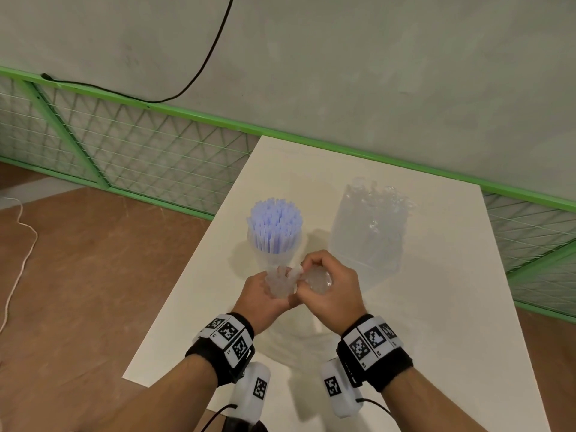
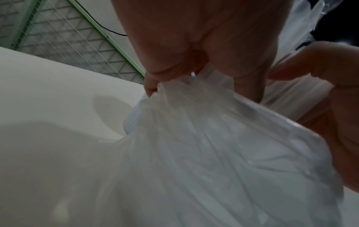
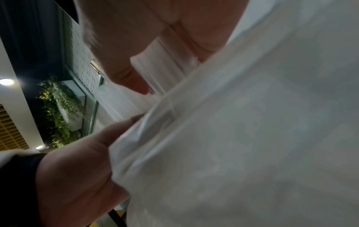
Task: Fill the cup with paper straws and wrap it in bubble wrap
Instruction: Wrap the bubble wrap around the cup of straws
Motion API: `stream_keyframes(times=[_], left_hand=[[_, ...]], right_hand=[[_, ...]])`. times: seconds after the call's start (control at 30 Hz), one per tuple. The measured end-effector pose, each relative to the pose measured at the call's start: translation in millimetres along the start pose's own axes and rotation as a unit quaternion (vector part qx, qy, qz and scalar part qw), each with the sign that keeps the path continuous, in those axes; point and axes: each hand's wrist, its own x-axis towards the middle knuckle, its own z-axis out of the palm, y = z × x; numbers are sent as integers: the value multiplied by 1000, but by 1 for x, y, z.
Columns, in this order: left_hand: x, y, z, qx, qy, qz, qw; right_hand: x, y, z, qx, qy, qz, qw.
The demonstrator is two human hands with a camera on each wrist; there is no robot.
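Fingers (image 1: 307, 265) of the right hand (image 1: 327, 288) are curled and pinch the gathered top of a clear, crinkled sheet of bubble wrap (image 1: 282, 283). The left hand (image 1: 265, 296) cups the same gathered wrap from the other side, its fingers bent round the bundle. Both hands meet above the near middle of the white rectangular worktop (image 1: 436, 338). In the left wrist view the wrap (image 2: 213, 153) hangs down from the grip in long folds to the worktop; a fingertip (image 2: 150, 90) presses its upper edge. In the right wrist view, which is blurred, the wrap (image 3: 252, 138) fills most of the picture, with the left hand (image 3: 77, 176) against its edge.

What the wrap encloses cannot be told. Just beyond the hands stands a translucent plastic cup (image 1: 276, 252) packed with upright pale blue-white paper straws (image 1: 276, 224). To its right, apart from it, stands a second heap of clear crumpled plastic wrap (image 1: 371, 226). A green-framed wire mesh fence (image 1: 140, 141) runs behind the worktop, and a black cable (image 1: 199, 73) hangs on the grey wall.
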Motion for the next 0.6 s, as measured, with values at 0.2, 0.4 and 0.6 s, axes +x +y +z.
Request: stream_keyframes(times=[0.2, 0.4, 0.6], left_hand=[[3, -6, 4, -13, 57, -20, 998], [7, 1, 8, -4, 54, -10, 998], [17, -4, 12, 10, 34, -19, 999]], right_hand=[[-3, 3, -1, -39, 55, -59, 996], [-2, 1, -21, -85, 72, -70, 991], [-7, 13, -31, -84, 52, -41, 994]])
